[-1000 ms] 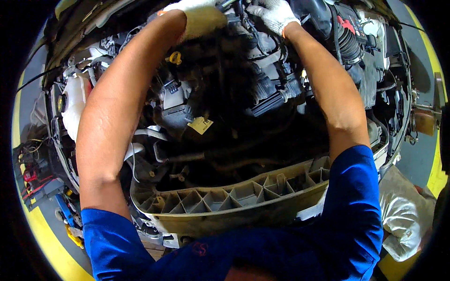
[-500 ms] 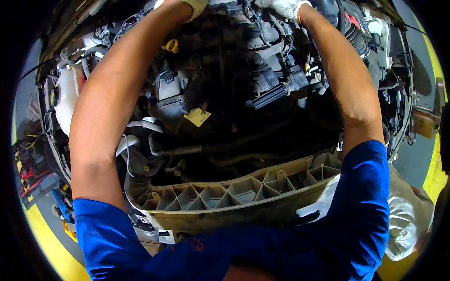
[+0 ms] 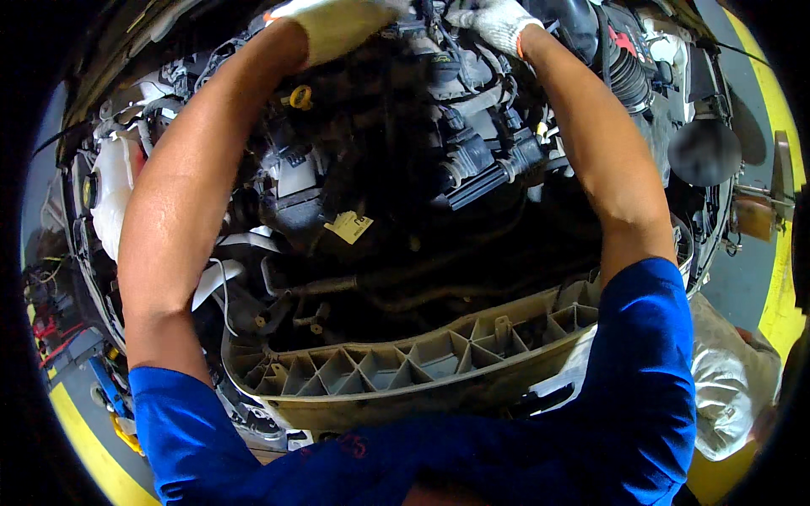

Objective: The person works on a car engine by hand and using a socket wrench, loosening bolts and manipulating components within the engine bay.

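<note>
Wiring [image 3: 445, 38] at the far side of the engine [image 3: 468, 152] lies between the two hands, near the top edge of the view. Left hand [image 3: 344, 32] and right hand [image 3: 496, 24] both wear pale knitted gloves; the fingers of each are cut off or blurred there, so I cannot tell whether either grasps something or merely rests against it. Handling this reach well probably means keeping both wrists steady, pressing lightly so that no wire is tugged sideways, and feeling for each part before putting force on it, since the forearms take up much of the space. More light on the dark middle would likely help too. As for looks, the engine is mostly black and grey, dusty, and lost in deep shadow at its centre; a ribbed black part [image 3: 483, 181] catches the light on its right, a yellow loop handle [image 3: 300, 97] stands out below the left hand, and a cream tag [image 3: 348, 227] sits lower down. Farther out, a corrugated hose [image 3: 629, 80] runs beyond the right forearm, a white reservoir [image 3: 110, 198] stands outside the left one, and a ribbed beam [image 3: 413, 364] crosses in front of the person's blue shirt [image 3: 624, 363].
</note>
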Demonstrator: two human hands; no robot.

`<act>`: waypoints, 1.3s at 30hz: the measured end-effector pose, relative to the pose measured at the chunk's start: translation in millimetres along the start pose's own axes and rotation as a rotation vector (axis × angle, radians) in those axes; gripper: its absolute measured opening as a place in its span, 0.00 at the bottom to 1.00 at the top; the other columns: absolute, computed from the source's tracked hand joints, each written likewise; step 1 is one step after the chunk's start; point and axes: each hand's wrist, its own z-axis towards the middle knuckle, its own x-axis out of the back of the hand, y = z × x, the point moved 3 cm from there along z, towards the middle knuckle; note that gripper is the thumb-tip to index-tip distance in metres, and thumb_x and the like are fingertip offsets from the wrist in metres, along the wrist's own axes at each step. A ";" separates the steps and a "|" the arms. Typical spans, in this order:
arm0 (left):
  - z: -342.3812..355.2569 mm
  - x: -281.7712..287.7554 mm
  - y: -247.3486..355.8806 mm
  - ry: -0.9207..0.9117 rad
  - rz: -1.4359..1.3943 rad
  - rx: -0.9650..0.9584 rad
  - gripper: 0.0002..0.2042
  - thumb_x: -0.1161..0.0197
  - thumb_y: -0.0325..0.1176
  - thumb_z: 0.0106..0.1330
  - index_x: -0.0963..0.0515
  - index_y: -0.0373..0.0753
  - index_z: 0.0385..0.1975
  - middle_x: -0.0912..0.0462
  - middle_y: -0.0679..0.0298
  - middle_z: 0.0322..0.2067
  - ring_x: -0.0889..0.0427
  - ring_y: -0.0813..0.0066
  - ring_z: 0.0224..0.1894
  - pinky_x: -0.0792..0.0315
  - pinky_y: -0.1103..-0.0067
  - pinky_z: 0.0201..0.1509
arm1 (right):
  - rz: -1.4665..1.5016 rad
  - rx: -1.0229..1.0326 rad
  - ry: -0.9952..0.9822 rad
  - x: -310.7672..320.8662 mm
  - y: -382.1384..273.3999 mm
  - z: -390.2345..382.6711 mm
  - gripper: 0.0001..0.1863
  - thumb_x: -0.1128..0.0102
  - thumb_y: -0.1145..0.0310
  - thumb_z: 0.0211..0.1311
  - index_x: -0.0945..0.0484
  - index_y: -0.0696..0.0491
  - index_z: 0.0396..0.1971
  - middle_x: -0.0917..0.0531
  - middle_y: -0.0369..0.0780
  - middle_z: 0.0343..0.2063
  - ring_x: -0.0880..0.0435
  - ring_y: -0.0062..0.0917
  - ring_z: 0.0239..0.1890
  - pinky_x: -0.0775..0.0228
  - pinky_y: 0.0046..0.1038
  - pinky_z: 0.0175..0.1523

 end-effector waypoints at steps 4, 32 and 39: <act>6.6 13.9 12.0 0.048 0.289 -0.080 0.18 0.44 0.42 0.67 0.18 0.40 0.50 0.15 0.47 0.44 0.16 0.50 0.48 0.24 0.64 0.51 | 0.034 -0.084 -0.029 -1.9 -9.5 0.1 0.14 0.32 0.63 0.59 0.14 0.59 0.37 0.11 0.47 0.34 0.14 0.34 0.39 0.24 0.35 0.49; 27.2 -18.0 -48.9 -0.299 -1.010 0.402 0.13 0.37 0.47 0.68 0.18 0.43 0.34 0.19 0.65 0.23 0.22 0.69 0.20 0.27 0.74 0.24 | -0.805 0.023 0.146 40.8 -83.5 10.8 0.17 0.49 0.63 0.63 0.13 0.54 0.40 0.14 0.52 0.44 0.14 0.44 0.50 0.22 0.43 0.54; 22.4 -49.4 -42.5 -0.400 -1.143 0.339 0.13 0.37 0.47 0.67 0.19 0.43 0.30 0.19 0.62 0.24 0.22 0.66 0.24 0.29 0.73 0.28 | -0.828 0.098 0.131 40.2 -80.0 6.7 0.17 0.47 0.61 0.61 0.14 0.51 0.42 0.14 0.50 0.45 0.15 0.45 0.51 0.23 0.44 0.55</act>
